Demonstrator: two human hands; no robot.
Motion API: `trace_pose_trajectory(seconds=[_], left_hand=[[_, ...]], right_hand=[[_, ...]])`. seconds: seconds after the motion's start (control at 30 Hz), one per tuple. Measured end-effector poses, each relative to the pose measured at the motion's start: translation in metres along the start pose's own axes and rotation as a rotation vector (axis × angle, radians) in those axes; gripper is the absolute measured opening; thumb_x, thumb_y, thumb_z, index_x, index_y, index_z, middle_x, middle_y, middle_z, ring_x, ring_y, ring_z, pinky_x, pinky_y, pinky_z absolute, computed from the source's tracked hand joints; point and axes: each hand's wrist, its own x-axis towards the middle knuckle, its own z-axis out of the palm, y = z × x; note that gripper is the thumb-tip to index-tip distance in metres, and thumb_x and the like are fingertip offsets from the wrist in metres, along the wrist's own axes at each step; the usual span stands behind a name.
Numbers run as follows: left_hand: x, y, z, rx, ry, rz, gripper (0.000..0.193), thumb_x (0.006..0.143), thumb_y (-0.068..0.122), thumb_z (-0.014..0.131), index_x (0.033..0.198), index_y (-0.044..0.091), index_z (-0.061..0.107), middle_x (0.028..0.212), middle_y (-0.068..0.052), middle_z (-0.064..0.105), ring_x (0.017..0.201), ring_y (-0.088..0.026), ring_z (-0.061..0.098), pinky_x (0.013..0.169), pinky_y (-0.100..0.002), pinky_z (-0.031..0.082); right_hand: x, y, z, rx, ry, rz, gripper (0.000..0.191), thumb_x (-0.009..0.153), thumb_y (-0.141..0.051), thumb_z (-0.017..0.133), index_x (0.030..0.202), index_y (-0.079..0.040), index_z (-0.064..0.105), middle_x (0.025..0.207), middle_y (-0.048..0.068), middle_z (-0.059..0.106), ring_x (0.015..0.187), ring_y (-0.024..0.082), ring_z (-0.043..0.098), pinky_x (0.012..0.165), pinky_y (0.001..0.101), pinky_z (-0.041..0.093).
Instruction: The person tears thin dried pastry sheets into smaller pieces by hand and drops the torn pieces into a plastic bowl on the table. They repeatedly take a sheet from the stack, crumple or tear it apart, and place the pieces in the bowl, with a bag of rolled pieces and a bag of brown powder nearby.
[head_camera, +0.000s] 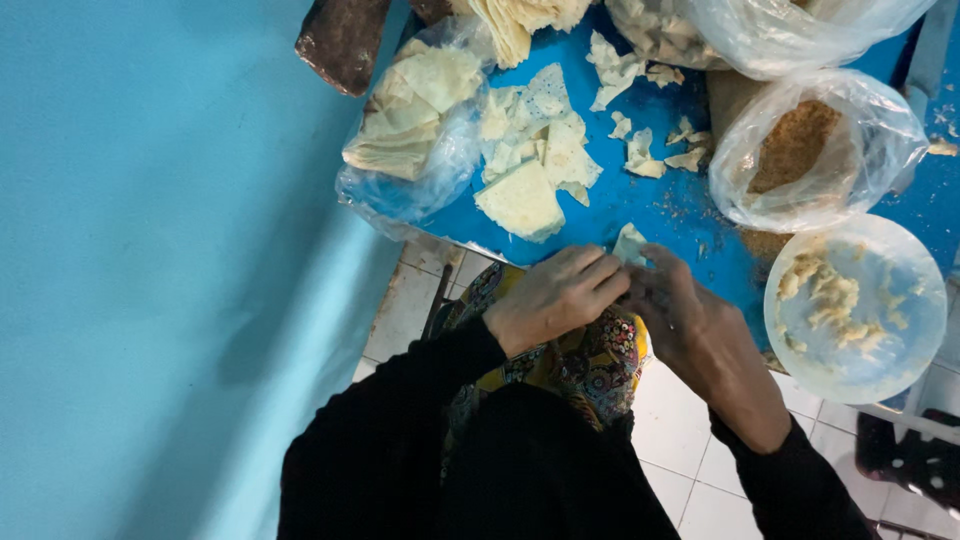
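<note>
Both hands are meeting at the near edge of the blue table (640, 205), pinching one small pale folded pastry wrapper piece (629, 243) between them. The left hand (555, 295) is curling its fingers closed onto the piece's left side; the right hand (685, 320) is closing its fingertips on it from the right. Right of the right hand, a round translucent plastic lid-like dish (855, 308) is holding crumbly yellowish filling. Beyond it, an open clear plastic bag (815, 150) is holding brown crumbs. Just ahead of the left hand, a loose pile of cut pale wrapper sheets (530, 160) is lying on the table, and farther left another clear plastic bag (410, 120) is holding stacked wrappers. Scattered wrapper scraps (650, 150) are lying ahead of the right hand.
</note>
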Motion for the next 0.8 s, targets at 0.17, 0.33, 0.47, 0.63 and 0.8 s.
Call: trace_pose_trajectory(seconds=[0.17, 0.33, 0.47, 0.63, 0.8], left_hand=[[0.014, -0.007, 0.014, -0.006, -0.045, -0.092, 0.013, 0.097, 0.008, 0.065, 0.109, 0.001, 0.065, 0.097, -0.008, 0.062, 0.092, -0.019, 0.056, 0.080, -0.033, 0.051], [0.022, -0.004, 0.012, 0.074, -0.036, -0.098, 0.009, 0.095, 0.007, 0.065, 0.101, 0.002, 0.063, 0.098, -0.008, 0.062, 0.093, -0.019, 0.056, 0.082, -0.032, 0.052], [0.013, 0.004, -0.001, 0.156, -0.077, -0.019, 0.012, 0.093, 0.009, 0.066, 0.101, 0.002, 0.063, 0.096, -0.008, 0.059, 0.095, -0.022, 0.057, 0.084, -0.033, 0.053], [0.019, 0.001, -0.004, 0.123, -0.015, -0.030, 0.016, 0.088, 0.009, 0.067, 0.102, 0.000, 0.065, 0.099, -0.009, 0.058, 0.097, -0.024, 0.057, 0.085, -0.036, 0.052], [0.046, -0.024, 0.011, -0.086, -0.363, -0.254, 0.005, 0.087, 0.003, 0.068, 0.092, 0.003, 0.070, 0.090, -0.011, 0.067, 0.089, -0.026, 0.062, 0.083, -0.040, 0.051]], right_hand=[[0.023, 0.016, 0.004, 0.010, -0.066, 0.079, 0.046, 0.091, -0.005, 0.072, 0.131, -0.006, 0.050, 0.104, 0.018, 0.076, 0.088, 0.036, 0.076, 0.066, 0.0414, 0.060], [0.037, 0.032, 0.006, 0.116, -0.079, 0.096, 0.051, 0.089, 0.000, 0.070, 0.134, -0.004, 0.047, 0.100, 0.020, 0.075, 0.090, 0.041, 0.073, 0.069, 0.0450, 0.057], [0.013, 0.024, 0.013, -0.035, 0.079, -0.077, 0.045, 0.092, 0.003, 0.067, 0.132, -0.004, 0.049, 0.101, 0.023, 0.073, 0.092, 0.043, 0.072, 0.072, 0.0462, 0.057], [0.010, 0.020, 0.015, -0.068, 0.102, -0.118, 0.046, 0.093, 0.002, 0.069, 0.133, -0.004, 0.048, 0.101, 0.022, 0.073, 0.091, 0.040, 0.073, 0.072, 0.0444, 0.058], [0.045, 0.040, 0.001, 0.238, -0.128, 0.088, 0.054, 0.086, 0.002, 0.070, 0.134, -0.006, 0.047, 0.093, 0.015, 0.076, 0.086, 0.034, 0.077, 0.075, 0.0426, 0.059]])
